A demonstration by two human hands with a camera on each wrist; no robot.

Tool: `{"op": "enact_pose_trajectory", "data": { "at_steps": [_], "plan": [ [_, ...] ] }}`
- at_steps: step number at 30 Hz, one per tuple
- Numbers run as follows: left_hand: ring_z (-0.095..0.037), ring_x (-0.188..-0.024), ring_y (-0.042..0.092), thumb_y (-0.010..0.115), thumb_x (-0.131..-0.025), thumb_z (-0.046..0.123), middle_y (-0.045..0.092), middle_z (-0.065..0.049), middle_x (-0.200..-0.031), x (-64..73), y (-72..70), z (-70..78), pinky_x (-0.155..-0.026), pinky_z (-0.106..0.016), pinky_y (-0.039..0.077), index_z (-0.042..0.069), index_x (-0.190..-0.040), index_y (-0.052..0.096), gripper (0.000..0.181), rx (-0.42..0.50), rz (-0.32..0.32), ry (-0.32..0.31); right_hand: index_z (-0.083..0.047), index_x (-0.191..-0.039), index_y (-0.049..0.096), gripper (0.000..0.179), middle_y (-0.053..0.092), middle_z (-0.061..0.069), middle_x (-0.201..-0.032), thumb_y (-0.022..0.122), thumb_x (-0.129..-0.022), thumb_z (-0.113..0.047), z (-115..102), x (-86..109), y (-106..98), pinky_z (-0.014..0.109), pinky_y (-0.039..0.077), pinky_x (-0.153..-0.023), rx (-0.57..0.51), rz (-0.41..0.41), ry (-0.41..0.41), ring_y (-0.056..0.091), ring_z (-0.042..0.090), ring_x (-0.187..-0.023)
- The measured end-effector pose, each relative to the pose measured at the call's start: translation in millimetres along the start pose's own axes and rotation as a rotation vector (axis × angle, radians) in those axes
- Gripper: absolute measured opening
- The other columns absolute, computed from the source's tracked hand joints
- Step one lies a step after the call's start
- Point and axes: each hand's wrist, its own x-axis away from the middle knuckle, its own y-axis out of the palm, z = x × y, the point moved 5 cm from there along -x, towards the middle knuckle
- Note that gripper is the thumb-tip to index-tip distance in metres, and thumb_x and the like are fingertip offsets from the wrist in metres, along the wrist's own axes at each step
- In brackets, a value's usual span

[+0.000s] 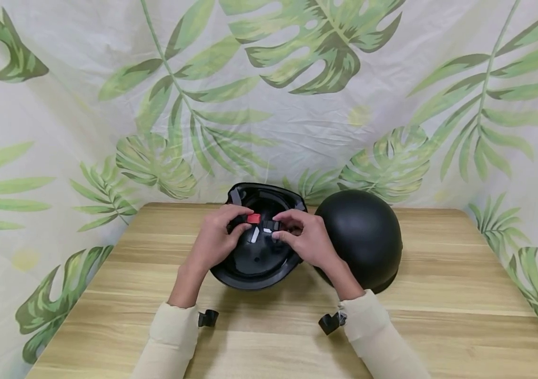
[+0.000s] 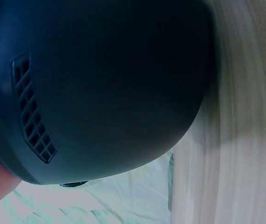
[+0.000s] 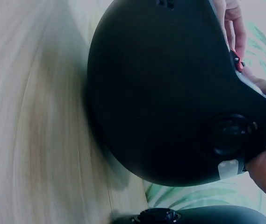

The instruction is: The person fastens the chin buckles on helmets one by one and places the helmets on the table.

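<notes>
A black helmet (image 1: 250,265) lies upside down on the table, its hollow inside facing up. Over its opening my left hand (image 1: 214,237) pinches a red buckle piece (image 1: 253,218) between thumb and fingers. Facing it, my right hand (image 1: 312,238) pinches a black buckle piece (image 1: 271,226). A narrow gap seems to part the two pieces. In the left wrist view the helmet's shell (image 2: 109,102) with a grille vent fills most of the picture and hides most of the hand. The right wrist view shows the red piece (image 3: 237,61) above the helmet's rim.
A second black helmet (image 1: 361,237) stands dome up, just right of the first. Both rest on a wood-grain table (image 1: 444,273). A leaf-patterned cloth (image 1: 306,131) hangs behind the table. Black wrist-worn devices (image 1: 330,322) jut inward from both cuffs.
</notes>
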Motion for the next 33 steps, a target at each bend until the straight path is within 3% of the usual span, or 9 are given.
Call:
{"op": "enact_pose_trajectory", "data": {
  "at_steps": [5, 11, 17, 24, 29, 33],
  "plan": [
    [-0.028, -0.11, 0.075, 0.085, -0.09, 0.002, 0.079, -0.012, -0.115, 1.4, -1.4, -2.4, -0.098, -0.047, 0.059, 0.003, -0.119, 0.078, 0.03, 0.06, 0.028, 0.0, -0.01, -0.118, 0.079, 0.027, 0.081, 0.011, -0.104, 0.087, -0.092, -0.014, -2, 1.6, 4, 0.026, 0.063, -0.08, -0.041, 0.074, 0.03, 0.078, 0.019, -0.091],
    [-0.029, -0.109, 0.075, 0.085, -0.091, 0.003, 0.079, -0.012, -0.114, 1.4, -3.6, -0.7, -0.097, -0.048, 0.06, 0.003, -0.119, 0.078, 0.029, 0.068, 0.002, -0.014, -0.013, -0.118, 0.081, 0.027, 0.082, 0.009, -0.103, 0.086, -0.092, -0.016, -6, -1.2, 5, 0.025, 0.062, -0.078, -0.037, 0.099, 0.054, 0.077, 0.018, -0.09],
    [-0.027, -0.108, 0.076, 0.085, -0.09, 0.003, 0.08, -0.011, -0.113, 1.4, -5.4, -0.2, -0.097, -0.046, 0.059, 0.004, -0.118, 0.079, 0.029, 0.107, 0.004, -0.04, -0.013, -0.119, 0.082, 0.027, 0.083, 0.006, -0.104, 0.086, -0.093, -0.017, -9, -5.0, 7, 0.027, 0.062, -0.077, 0.022, 0.099, 0.037, 0.078, 0.017, -0.087],
    [-0.026, -0.102, 0.076, 0.086, -0.088, 0.001, 0.08, -0.01, -0.107, 0.6, -4.1, 0.7, -0.095, -0.047, 0.06, 0.004, -0.113, 0.08, 0.026, 0.11, 0.01, -0.028, -0.015, -0.119, 0.083, 0.028, 0.084, 0.006, -0.106, 0.087, -0.091, -0.017, -13, -9.9, 11, 0.032, 0.064, -0.076, 0.113, 0.086, -0.016, 0.079, 0.016, -0.084],
    [-0.024, -0.098, 0.076, 0.086, -0.088, 0.001, 0.08, -0.01, -0.105, 0.8, -2.4, -0.3, -0.092, -0.043, 0.06, 0.005, -0.111, 0.08, 0.025, 0.105, 0.013, -0.024, -0.014, -0.12, 0.083, 0.029, 0.084, 0.006, -0.107, 0.087, -0.091, -0.018, -15, -10.7, 11, 0.036, 0.065, -0.076, 0.151, 0.077, 0.014, 0.08, 0.018, -0.086],
    [-0.025, -0.102, 0.076, 0.087, -0.087, 0.001, 0.08, -0.011, -0.107, -0.1, -1.4, 0.7, -0.094, -0.043, 0.06, 0.004, -0.112, 0.08, 0.026, 0.095, 0.004, -0.021, -0.015, -0.121, 0.083, 0.03, 0.084, 0.005, -0.109, 0.087, -0.092, -0.022, -18, -11.7, 8, 0.036, 0.065, -0.076, 0.257, 0.053, 0.025, 0.081, 0.018, -0.089]
  ]
}}
